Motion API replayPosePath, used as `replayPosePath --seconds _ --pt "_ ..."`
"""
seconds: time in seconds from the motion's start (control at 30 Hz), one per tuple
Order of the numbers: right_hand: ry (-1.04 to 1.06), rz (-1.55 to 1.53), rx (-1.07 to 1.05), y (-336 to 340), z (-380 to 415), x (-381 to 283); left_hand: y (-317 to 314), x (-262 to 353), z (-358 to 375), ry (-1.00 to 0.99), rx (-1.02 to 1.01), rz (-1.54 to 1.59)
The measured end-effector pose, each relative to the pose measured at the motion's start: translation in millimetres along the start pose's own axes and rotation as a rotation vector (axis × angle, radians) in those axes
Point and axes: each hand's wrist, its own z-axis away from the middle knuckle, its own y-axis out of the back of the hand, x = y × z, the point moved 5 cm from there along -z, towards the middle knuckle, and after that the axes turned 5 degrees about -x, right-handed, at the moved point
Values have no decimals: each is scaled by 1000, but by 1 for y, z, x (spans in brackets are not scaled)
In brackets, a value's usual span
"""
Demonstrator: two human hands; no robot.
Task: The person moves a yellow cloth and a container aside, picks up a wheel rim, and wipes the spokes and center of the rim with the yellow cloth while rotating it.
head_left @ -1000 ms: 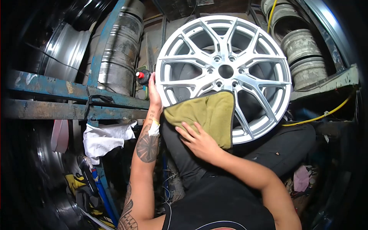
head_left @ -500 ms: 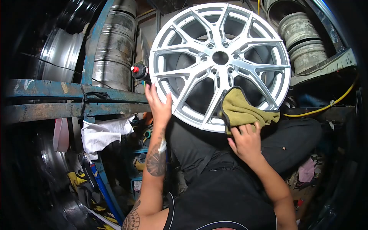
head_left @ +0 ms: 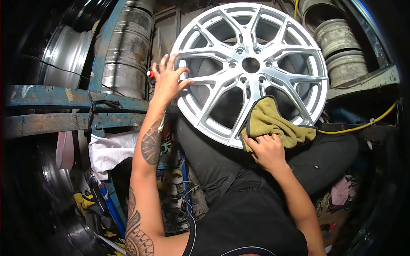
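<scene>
A silver multi-spoke alloy wheel (head_left: 252, 32) lies face up in front of me, its hub hole in the middle. My left hand (head_left: 168, 81) is at the wheel's left edge, fingers spread, with the thumb over the outer lip. Behind that hand, mostly covered, is a dark bottle with a red and white cap (head_left: 150, 74). An olive-green cloth (head_left: 277, 121) with dark edging drapes over the wheel's near lower edge. My right hand (head_left: 269, 151) grips its near side, fingers curled into the fabric.
Blue metal rack beams (head_left: 51, 100) run along the left, with stacked bare rims (head_left: 126, 51) behind them. More worn rims (head_left: 341, 47) stand at the upper right. A yellow hose (head_left: 363, 128) curves along the right, and a white rag (head_left: 109, 153) hangs at the left.
My left hand has moved up along the wheel's left edge, its fingers spreading. My right hand has shifted slightly and closed on the cloth's near edge. The wheel appears slightly farther right.
</scene>
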Motion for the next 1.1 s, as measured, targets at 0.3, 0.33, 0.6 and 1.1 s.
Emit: replayPosePath --seconds 0.3,0.33,0.6,1.1 --pt "-750 -2141 453 25 -27 56 15 1 103 415 466 523" --pt "-449 -2299 520 8 -28 83 -6 9 126 482 550 691" --pt "208 -621 -434 9 -225 -24 -49 120 209 778 84 655" --pt "322 -397 90 -52 -318 -61 -65 98 197 847 74 570"
